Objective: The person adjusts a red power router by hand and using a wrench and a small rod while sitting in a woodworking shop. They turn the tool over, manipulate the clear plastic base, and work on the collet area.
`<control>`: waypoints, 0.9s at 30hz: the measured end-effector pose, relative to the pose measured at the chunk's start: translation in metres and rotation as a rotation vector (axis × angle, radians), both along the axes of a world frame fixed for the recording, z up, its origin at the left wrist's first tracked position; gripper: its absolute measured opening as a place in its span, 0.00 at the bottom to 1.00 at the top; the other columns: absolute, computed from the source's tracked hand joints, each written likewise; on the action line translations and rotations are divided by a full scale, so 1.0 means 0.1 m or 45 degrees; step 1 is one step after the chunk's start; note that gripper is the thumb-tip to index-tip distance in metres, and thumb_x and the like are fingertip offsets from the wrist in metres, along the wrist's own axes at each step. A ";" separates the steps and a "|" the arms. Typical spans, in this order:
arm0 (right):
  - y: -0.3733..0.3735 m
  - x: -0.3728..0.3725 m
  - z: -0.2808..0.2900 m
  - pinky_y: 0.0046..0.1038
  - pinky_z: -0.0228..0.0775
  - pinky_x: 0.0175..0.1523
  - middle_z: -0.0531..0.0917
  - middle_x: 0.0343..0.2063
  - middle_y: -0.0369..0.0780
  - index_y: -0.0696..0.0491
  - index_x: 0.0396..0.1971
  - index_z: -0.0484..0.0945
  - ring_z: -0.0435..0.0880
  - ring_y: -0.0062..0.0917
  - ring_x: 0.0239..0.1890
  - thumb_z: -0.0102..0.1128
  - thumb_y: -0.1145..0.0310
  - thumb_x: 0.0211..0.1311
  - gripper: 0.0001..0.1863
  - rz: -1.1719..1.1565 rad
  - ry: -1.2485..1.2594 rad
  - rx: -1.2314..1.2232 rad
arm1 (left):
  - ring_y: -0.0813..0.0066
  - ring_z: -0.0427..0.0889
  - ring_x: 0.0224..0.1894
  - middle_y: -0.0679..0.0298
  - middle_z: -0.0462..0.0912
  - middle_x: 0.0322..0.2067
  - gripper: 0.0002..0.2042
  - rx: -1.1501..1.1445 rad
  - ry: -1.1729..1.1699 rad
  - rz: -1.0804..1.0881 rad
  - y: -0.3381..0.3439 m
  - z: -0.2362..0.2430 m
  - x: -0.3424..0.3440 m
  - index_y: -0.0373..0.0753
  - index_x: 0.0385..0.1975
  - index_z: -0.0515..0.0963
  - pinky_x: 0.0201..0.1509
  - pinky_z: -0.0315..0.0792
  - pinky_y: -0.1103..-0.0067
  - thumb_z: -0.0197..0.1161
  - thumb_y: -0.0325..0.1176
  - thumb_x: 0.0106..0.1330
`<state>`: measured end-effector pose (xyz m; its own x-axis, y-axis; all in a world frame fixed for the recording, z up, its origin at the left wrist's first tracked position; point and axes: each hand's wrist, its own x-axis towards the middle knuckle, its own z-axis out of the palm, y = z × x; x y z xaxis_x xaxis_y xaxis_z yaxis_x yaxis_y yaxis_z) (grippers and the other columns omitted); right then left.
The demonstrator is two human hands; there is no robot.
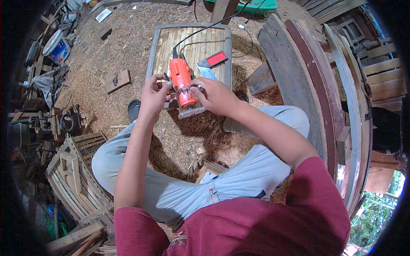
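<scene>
Two hands at an orange-red cylindrical power tool (181, 74), over the near edge of a low slatted wooden table with a grey frame (211, 42)

The right hand (207, 96) pinches the tool's right side by a small metal knob (199, 87); the left hand (157, 94) has its fingers curled close to the thumb at the opposite side, though whether it grips cannot be told. The tool's clear plastic base (192, 112) faces the person. Beside it lies a metal-bladed square with a red-and-grey handle (217, 58), its blade markings too small to read; blue and red printing on a white round bucket (55, 47) is likewise illegible
</scene>
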<state>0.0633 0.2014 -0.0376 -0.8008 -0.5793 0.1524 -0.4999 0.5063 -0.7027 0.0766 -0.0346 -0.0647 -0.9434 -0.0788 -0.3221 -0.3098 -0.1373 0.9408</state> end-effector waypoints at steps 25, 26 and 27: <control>-0.03 0.02 0.00 0.43 0.76 0.50 0.85 0.40 0.51 0.57 0.49 0.80 0.84 0.50 0.43 0.56 0.64 0.76 0.13 -0.019 -0.004 -0.059 | 0.76 0.85 0.39 0.60 0.81 0.38 0.12 -0.288 0.183 -0.100 -0.03 0.03 -0.01 0.31 0.54 0.73 0.42 0.86 0.78 0.60 0.23 0.74; -0.03 0.02 0.00 0.43 0.76 0.50 0.85 0.40 0.51 0.57 0.49 0.80 0.84 0.50 0.43 0.56 0.64 0.76 0.13 -0.019 -0.004 -0.058 | 0.76 0.85 0.39 0.60 0.81 0.38 0.12 -0.288 0.183 -0.100 -0.03 0.03 -0.01 0.31 0.54 0.73 0.42 0.86 0.78 0.60 0.23 0.74; -0.03 0.02 0.01 0.43 0.76 0.50 0.85 0.40 0.51 0.57 0.50 0.80 0.84 0.50 0.43 0.56 0.64 0.76 0.13 -0.013 -0.006 -0.061 | 0.76 0.85 0.39 0.61 0.81 0.39 0.12 -0.314 0.177 -0.102 -0.03 0.03 0.00 0.31 0.55 0.74 0.43 0.85 0.78 0.61 0.23 0.74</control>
<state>0.0652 0.1980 -0.0366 -0.8075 -0.5631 0.1756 -0.4912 0.4772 -0.7287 0.0762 -0.0376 -0.0615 -0.9836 -0.0617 -0.1694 -0.1758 0.1204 0.9770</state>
